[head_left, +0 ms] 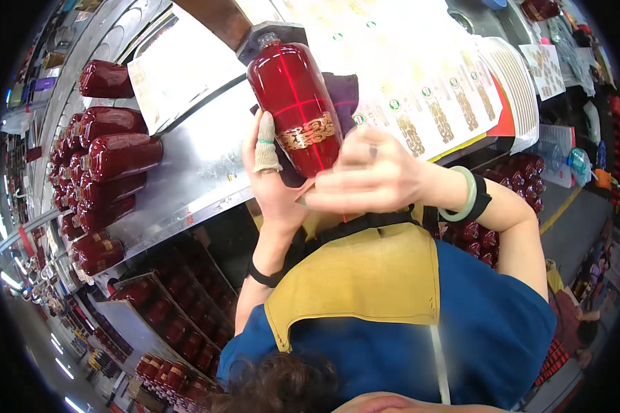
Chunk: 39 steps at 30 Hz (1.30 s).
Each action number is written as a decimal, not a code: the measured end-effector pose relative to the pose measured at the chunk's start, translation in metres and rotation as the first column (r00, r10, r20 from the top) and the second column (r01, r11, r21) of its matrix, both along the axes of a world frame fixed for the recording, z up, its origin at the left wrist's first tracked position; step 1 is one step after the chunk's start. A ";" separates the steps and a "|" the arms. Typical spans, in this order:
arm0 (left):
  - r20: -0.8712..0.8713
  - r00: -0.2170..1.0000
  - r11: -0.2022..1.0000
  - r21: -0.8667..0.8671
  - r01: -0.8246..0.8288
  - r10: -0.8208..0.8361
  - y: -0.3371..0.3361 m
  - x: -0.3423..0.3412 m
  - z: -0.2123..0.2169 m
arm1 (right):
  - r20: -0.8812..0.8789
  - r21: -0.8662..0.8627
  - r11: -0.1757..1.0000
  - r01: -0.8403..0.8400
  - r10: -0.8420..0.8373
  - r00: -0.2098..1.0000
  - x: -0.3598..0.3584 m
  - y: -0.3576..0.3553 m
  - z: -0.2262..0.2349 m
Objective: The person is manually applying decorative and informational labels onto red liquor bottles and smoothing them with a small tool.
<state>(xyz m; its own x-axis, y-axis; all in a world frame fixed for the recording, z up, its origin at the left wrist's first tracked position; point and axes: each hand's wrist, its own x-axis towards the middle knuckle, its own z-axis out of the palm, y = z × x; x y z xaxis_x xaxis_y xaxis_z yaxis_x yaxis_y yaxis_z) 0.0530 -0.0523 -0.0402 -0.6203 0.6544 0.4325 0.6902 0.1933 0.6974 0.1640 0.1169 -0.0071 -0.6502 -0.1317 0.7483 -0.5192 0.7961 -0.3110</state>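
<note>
A dark red glass bottle lies on its side on a purple cloth, its neck against a grey block. Round its lower body runs an ornate gold label, and red light lines cross the glass. My left hand grips the bottle along its left side and near the base; one finger wears a knitted sleeve. At the base's right edge is my right hand, its fingers smeared by motion, so what they hold cannot be made out. Sheets of gold labels lie to the right.
Stacked red bottles stand at the left end of the metal table. White trays are piled at the right. Crates of bottles sit below the table at left, with more bottles beneath its right side.
</note>
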 end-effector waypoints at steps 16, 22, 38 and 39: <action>-0.189 0.980 0.992 -0.120 0.034 -0.056 -0.003 0.004 0.007 | -0.073 -0.244 0.830 0.502 -0.531 0.844 -0.013 0.044 0.029; -0.299 0.951 0.982 -0.190 0.017 -0.074 -0.001 0.006 0.012 | 0.028 -0.240 0.845 0.477 -0.486 0.874 -0.016 0.041 0.023; 0.507 0.862 0.991 -0.099 0.088 -0.026 0.001 -0.013 0.010 | 0.014 -0.033 0.928 0.370 -0.370 0.929 -0.002 0.014 0.012; 0.503 0.864 0.992 -0.096 0.084 -0.024 -0.002 -0.011 0.005 | 0.008 -0.031 0.930 0.367 -0.367 0.930 0.000 0.013 0.012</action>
<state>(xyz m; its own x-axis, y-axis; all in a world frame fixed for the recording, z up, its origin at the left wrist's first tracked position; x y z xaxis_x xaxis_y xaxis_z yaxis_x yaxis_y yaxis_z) 0.0419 -0.0542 -0.0349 -0.6957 0.7183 -0.0033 0.2661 0.2619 0.9277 0.1642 0.1297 0.0047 -0.6504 0.1396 0.7467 -0.1924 0.9207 -0.3397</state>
